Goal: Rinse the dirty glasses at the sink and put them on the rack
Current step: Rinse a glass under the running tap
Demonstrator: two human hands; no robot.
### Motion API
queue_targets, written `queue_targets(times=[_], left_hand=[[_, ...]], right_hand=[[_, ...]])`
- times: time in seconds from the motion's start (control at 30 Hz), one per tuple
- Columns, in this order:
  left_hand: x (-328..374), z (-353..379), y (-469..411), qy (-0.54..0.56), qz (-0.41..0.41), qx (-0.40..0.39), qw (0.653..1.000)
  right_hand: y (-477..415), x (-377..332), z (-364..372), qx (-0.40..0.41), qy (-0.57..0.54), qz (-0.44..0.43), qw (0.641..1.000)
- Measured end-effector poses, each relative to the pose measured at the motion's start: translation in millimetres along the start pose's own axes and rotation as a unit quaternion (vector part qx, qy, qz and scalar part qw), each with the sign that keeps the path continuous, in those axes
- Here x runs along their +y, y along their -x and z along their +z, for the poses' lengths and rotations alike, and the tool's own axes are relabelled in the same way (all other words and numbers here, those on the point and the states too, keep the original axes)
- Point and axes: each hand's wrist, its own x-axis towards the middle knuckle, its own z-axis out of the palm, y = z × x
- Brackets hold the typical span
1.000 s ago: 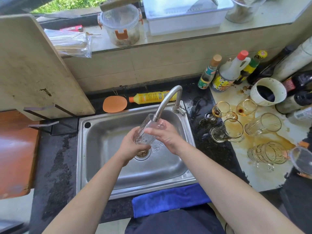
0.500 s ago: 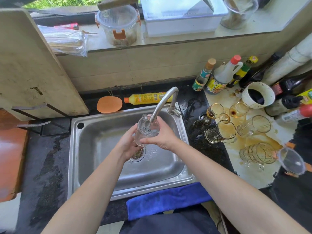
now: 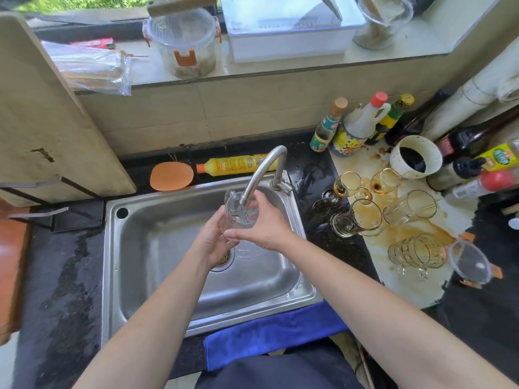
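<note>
Over the steel sink point(image 3: 157, 248) I hold a clear glass point(image 3: 238, 213) upright under the curved tap point(image 3: 264, 169), whose spout reaches into its mouth. Water swirls inside. My left hand point(image 3: 212, 242) grips the glass from below and the left. My right hand point(image 3: 266, 223) wraps its right side. Several dirty glasses point(image 3: 356, 217) lie tipped on the stained counter to the right of the sink, among brown spills. A white plastic rack tray point(image 3: 289, 32) stands on the window ledge behind the sink.
A blue cloth point(image 3: 269, 332) hangs over the sink's front edge. A yellow detergent bottle point(image 3: 233, 164) and an orange sponge point(image 3: 171, 176) lie behind the sink. Sauce bottles point(image 3: 356, 127) and a white cup point(image 3: 415, 157) crowd the back right. A cutting board point(image 3: 47, 122) leans at left.
The glass has turned from tilted to upright under the spout and now holds water. Both hands stayed on it; the camera shifted slightly.
</note>
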Motion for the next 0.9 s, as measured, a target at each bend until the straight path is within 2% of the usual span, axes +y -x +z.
queue_targets(times=[0.2, 0.33, 0.53, 0.73, 0.83, 0.9], left_hand=[[8, -5, 1, 0.047, 0.024, 0.043, 0.998], [12, -12, 1, 0.047, 0.060, 0.082, 0.994], [22, -11, 6, 0.037, 0.079, 0.086, 0.992], [33, -16, 16, 0.024, 0.008, 0.001, 1.000], [30, -21, 19, 0.019, 0.035, 0.038, 0.998], [29, -24, 21, -0.006, 0.065, 0.094, 0.993]], right_hand=[[-2, 8, -4, 0.004, -0.004, -0.007, 1.000], [-5, 15, -5, -0.019, -0.024, 0.033, 0.999], [-7, 21, -5, -0.002, -0.088, 0.046, 0.995], [-6, 17, -2, -0.045, -0.105, 0.026, 0.993], [-10, 13, 1, -0.053, -0.078, 0.022, 0.995], [-13, 11, 4, -0.059, -0.067, 0.027, 0.996]])
